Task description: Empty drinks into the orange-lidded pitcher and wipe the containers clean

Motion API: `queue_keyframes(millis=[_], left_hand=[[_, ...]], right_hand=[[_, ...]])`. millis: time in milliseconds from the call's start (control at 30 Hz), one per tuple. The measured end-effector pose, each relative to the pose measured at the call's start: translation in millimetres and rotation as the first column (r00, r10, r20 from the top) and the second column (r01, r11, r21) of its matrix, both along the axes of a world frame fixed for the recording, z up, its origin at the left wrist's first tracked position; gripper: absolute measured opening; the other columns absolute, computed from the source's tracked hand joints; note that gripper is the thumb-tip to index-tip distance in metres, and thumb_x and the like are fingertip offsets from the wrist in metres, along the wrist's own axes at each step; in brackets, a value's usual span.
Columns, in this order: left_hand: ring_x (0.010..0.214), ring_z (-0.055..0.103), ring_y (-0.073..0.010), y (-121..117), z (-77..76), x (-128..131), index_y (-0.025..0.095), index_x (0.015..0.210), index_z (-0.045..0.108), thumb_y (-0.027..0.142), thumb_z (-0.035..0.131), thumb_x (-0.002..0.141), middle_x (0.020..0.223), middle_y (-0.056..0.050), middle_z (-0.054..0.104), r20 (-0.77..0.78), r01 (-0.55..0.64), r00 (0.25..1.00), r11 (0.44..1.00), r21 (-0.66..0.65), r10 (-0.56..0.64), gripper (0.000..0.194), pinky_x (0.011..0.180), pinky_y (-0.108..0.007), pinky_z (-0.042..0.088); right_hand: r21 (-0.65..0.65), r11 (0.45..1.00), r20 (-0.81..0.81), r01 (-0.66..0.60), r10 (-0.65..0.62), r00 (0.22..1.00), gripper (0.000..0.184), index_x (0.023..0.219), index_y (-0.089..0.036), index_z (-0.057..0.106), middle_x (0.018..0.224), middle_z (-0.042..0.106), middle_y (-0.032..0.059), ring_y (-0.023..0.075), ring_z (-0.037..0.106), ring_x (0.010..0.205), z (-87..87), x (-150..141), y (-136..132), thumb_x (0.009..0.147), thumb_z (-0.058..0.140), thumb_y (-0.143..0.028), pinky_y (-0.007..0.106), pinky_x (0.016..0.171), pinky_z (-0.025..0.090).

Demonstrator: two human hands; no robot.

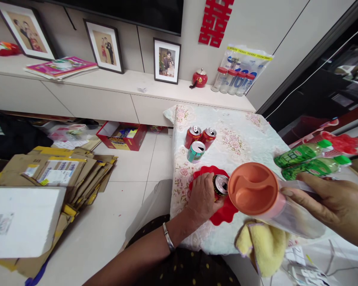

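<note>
My left hand (201,196) is wrapped round an opened drink can (220,185), which stands on a scalloped red plate (223,214). In my right hand (331,202) is the handle of a clear plastic pitcher (295,210), tipped to the left. Its orange lid (253,188) faces me and sits close beside the can top. Whether liquid is flowing I cannot tell. Behind the plate stand a green can (196,152) and two red cans, one red can (193,137) left of the other red can (209,138), all with opened tops.
Two green-capped bottles (301,154) lie at the table's right side. A yellow cloth (265,246) hangs over the front edge of the flowered tablecloth (226,119). Flattened cardboard boxes (92,174) are piled on the floor at left. Glass jars (232,81) stand on the cabinet.
</note>
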State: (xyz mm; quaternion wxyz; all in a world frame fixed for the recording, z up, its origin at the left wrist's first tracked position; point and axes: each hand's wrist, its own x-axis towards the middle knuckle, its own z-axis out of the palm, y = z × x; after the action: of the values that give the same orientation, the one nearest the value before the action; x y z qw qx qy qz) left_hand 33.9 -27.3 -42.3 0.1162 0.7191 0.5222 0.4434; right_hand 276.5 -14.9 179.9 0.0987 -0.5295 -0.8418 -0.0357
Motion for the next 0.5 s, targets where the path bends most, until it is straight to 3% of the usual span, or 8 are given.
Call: queue_keyframes(millis=[133,500], left_hand=[[0.115,0.07,-0.0411,0.1,0.1,-0.1,0.015,0.146,0.037,0.021,0.08,0.076,0.13,-0.022,0.067,0.003,0.005,1.0,1.0,-0.002,-0.005,0.082,0.096,-0.061,0.064],[0.114,0.071,-0.0416,0.2,-0.2,0.1,0.018,0.148,0.034,0.022,0.079,0.077,0.13,-0.02,0.067,-0.001,0.002,1.0,1.0,-0.009,-0.002,0.084,0.095,-0.061,0.065]], right_hand=[[-0.005,0.996,0.001,-0.085,0.085,0.996,0.054,0.071,-0.026,0.061,0.046,0.054,-0.0038,0.0171,0.053,0.033,-0.8,3.6,-0.4,0.103,0.048,-0.067,0.031,0.033,0.04],[-0.005,0.996,-0.001,-0.087,0.087,0.996,0.048,0.074,-0.028,0.06,0.046,0.054,-0.0041,0.0185,0.053,0.033,-0.6,4.1,-0.4,0.103,0.05,-0.065,0.031,0.033,0.039]])
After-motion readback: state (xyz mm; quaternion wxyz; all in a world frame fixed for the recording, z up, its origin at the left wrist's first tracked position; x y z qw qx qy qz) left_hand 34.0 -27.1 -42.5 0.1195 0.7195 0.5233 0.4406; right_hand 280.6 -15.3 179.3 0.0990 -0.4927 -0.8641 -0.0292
